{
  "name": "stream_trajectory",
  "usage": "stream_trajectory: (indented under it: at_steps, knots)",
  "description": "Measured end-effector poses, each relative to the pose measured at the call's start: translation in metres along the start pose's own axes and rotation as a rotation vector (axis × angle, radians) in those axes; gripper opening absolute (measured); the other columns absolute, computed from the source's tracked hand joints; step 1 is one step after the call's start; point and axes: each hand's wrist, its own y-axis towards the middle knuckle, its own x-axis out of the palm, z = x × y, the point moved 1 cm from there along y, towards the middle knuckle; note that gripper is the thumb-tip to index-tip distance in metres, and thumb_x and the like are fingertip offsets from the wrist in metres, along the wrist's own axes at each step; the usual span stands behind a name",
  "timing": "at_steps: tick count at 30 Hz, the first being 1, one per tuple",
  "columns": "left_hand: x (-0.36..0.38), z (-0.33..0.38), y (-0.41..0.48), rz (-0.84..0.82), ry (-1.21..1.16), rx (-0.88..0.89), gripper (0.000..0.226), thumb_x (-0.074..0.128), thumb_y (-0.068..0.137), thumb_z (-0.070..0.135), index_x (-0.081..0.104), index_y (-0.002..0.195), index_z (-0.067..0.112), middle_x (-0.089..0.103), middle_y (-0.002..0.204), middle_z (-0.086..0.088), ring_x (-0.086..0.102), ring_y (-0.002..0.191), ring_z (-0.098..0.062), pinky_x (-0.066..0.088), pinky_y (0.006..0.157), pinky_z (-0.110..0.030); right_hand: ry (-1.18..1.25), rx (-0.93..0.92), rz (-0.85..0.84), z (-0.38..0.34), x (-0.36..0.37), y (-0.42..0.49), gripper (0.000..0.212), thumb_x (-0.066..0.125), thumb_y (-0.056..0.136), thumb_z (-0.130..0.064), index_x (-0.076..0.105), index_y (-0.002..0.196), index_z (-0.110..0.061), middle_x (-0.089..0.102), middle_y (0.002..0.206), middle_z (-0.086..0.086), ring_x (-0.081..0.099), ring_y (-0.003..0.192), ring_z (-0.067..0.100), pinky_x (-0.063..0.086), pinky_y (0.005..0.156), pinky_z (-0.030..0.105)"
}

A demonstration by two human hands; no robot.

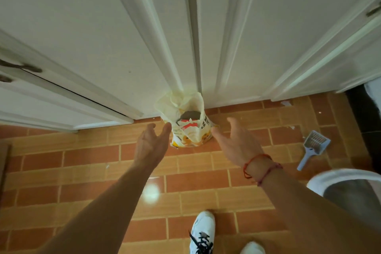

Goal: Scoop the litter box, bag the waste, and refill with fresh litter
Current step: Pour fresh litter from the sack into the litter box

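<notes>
An opened bag of litter (186,121), yellow and white with orange print, stands upright on the tiled floor against the white cabinet doors. Its top is folded open and dark litter shows inside. My left hand (151,145) reaches toward the bag's left side, fingers spread, a fingertip near its edge. My right hand (237,140) reaches toward the bag's right side, fingers straight, thumb tip by the bag's lower corner. Neither hand holds anything. A light blue slotted scoop (313,146) lies on the floor at the right. The white rim of the litter box (329,177) shows at the lower right.
White cabinet doors (185,37) with dark handles fill the upper half. The floor is orange and red brick-pattern tile (92,181). My white shoes (203,231) stand at the bottom. Small white scraps lie near the cabinet base at the right.
</notes>
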Motion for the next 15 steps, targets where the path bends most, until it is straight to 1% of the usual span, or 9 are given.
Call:
stream_trajectory:
  at_steps: [2,4,6,8,10,11,13,14,15]
  knots:
    - [0.015,-0.005,0.028,-0.004,-0.051,-0.028,0.068,0.041,0.095,0.061,0.046,0.142,0.012,0.052,0.143,-0.014,0.051,0.127,-0.032,0.042,0.092,-0.04,0.024,-0.005,0.012,0.001,0.014,0.027,0.063,0.044,0.095,-0.055,0.037,0.144,-0.017,0.058,0.125,0.004,0.052,0.096,0.019,0.039,0.07,0.028]
    - [0.029,-0.007,0.052,-0.002,-0.095,-0.035,0.07,0.04,0.093,0.062,0.048,0.136,0.007,0.056,0.134,-0.017,0.055,0.114,-0.031,0.041,0.082,-0.037,0.027,0.0,-0.003,0.001,0.032,0.049,0.061,0.042,0.094,-0.058,0.042,0.138,-0.016,0.059,0.114,0.003,0.052,0.089,0.016,0.044,0.065,0.028]
    - [0.039,-0.007,0.072,0.02,-0.144,-0.045,0.074,0.04,0.094,0.061,0.044,0.139,0.004,0.053,0.135,-0.018,0.052,0.111,-0.029,0.041,0.085,-0.038,0.082,0.027,0.009,0.008,0.052,0.074,0.063,0.042,0.092,-0.06,0.043,0.137,-0.016,0.059,0.116,0.002,0.055,0.086,0.017,0.048,0.063,0.03]
    - [0.046,-0.007,0.087,0.068,-0.182,-0.07,0.076,0.044,0.093,0.06,0.038,0.145,0.005,0.049,0.14,-0.017,0.049,0.117,-0.03,0.04,0.09,-0.039,0.13,0.083,0.016,0.009,0.06,0.089,0.063,0.044,0.091,-0.059,0.044,0.136,-0.015,0.057,0.115,0.002,0.051,0.083,0.016,0.037,0.057,0.026]
    - [0.05,-0.006,0.101,0.114,-0.224,-0.091,0.073,0.047,0.091,0.057,0.04,0.142,0.005,0.051,0.132,-0.014,0.049,0.109,-0.029,0.039,0.085,-0.038,0.187,0.113,0.01,0.015,0.068,0.106,0.061,0.047,0.089,-0.059,0.05,0.129,-0.013,0.059,0.114,0.005,0.055,0.091,0.02,0.034,0.057,0.028]
    - [0.051,-0.006,0.108,0.128,-0.253,-0.106,0.073,0.048,0.088,0.057,0.043,0.138,0.005,0.053,0.126,-0.012,0.05,0.104,-0.028,0.039,0.081,-0.038,0.185,0.119,0.011,0.016,0.07,0.112,0.06,0.048,0.087,-0.059,0.052,0.126,-0.012,0.061,0.112,0.006,0.058,0.094,0.022,0.035,0.057,0.028]
    - [0.051,-0.007,0.121,0.137,-0.289,-0.133,0.072,0.049,0.077,0.058,0.056,0.121,0.002,0.063,0.113,-0.012,0.06,0.097,-0.032,0.045,0.072,-0.038,0.208,0.11,-0.001,0.015,0.074,0.122,0.062,0.054,0.079,-0.061,0.055,0.12,-0.014,0.063,0.103,0.004,0.062,0.091,0.022,0.046,0.063,0.03]
    - [0.05,-0.008,0.125,0.136,-0.286,-0.138,0.065,0.051,0.072,0.054,0.061,0.11,0.002,0.068,0.106,-0.013,0.065,0.093,-0.033,0.051,0.07,-0.04,0.226,0.097,-0.003,0.013,0.075,0.128,0.058,0.057,0.074,-0.062,0.059,0.109,-0.016,0.064,0.095,0.001,0.064,0.087,0.021,0.051,0.067,0.032]
    - [0.049,-0.01,0.131,0.131,-0.282,-0.134,0.055,0.053,0.07,0.047,0.064,0.1,0.002,0.07,0.099,-0.013,0.067,0.088,-0.032,0.057,0.071,-0.044,0.229,0.08,0.004,0.009,0.075,0.132,0.048,0.059,0.072,-0.062,0.059,0.092,-0.018,0.063,0.084,-0.002,0.064,0.081,0.019,0.054,0.068,0.033]
